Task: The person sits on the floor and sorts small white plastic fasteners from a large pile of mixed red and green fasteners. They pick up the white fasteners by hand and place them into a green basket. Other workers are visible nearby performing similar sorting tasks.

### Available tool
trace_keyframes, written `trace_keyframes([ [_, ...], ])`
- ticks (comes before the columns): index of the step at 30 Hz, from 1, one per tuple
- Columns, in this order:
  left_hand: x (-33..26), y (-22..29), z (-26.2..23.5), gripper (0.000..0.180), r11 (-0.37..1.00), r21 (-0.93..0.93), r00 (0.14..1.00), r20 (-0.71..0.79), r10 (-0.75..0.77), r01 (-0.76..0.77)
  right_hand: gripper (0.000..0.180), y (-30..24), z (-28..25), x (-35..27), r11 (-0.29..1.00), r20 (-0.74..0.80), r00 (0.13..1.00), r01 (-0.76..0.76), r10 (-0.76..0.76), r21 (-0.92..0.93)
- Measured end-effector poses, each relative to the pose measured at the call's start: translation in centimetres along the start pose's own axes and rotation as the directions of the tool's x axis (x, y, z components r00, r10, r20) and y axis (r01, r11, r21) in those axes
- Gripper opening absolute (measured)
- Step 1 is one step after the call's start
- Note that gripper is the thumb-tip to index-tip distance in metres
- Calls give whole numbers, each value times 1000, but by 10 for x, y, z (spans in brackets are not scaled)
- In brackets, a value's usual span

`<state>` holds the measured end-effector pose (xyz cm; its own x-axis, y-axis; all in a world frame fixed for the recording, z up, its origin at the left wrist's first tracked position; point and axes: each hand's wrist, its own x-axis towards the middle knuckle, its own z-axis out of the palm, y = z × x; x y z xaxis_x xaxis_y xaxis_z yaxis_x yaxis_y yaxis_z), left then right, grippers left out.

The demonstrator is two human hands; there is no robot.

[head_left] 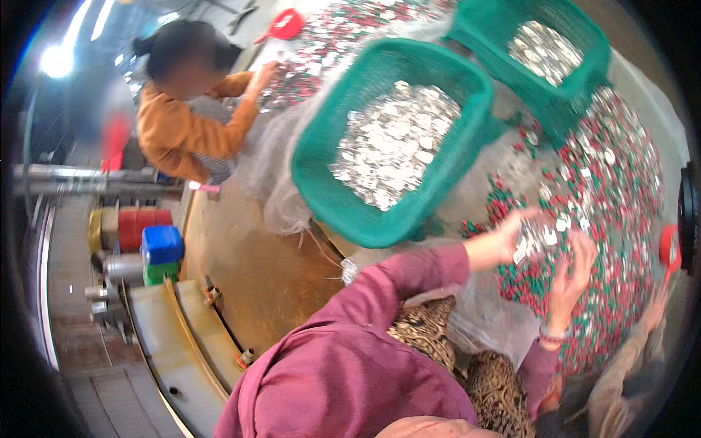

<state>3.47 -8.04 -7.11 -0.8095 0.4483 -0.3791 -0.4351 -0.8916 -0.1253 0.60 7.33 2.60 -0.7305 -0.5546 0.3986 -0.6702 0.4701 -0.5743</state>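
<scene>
My left hand [504,237] reaches out on a maroon sleeve and is cupped around a handful of small silver metal pieces [531,237]. My right hand [573,271] is just beside it, fingers apart and curved, resting on the heap of mixed red, green and silver small pieces [621,182] that covers the table. Both hands are over the near part of this heap. A green plastic basket [314,168] half full of sorted silver pieces stands to the left of my hands.
A second green basket [475,29] with silver pieces stands farther back. A person in an orange top [182,124] reaches into the far heap near a red scoop [285,25]. Clear plastic sheeting [489,321] lies by my lap. Blue and red containers [161,244] sit at left.
</scene>
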Motion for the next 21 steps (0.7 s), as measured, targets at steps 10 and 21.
trace_keyframes([
  [10,-176,162,86,44,221,617,418,194,888,-755,33,93,80,-53,991,301,944,-126,134,-45],
  [21,-61,65,27,21,-731,664,896,217,388,156,19,97,66,-65,745,225,755,-651,616,144],
])
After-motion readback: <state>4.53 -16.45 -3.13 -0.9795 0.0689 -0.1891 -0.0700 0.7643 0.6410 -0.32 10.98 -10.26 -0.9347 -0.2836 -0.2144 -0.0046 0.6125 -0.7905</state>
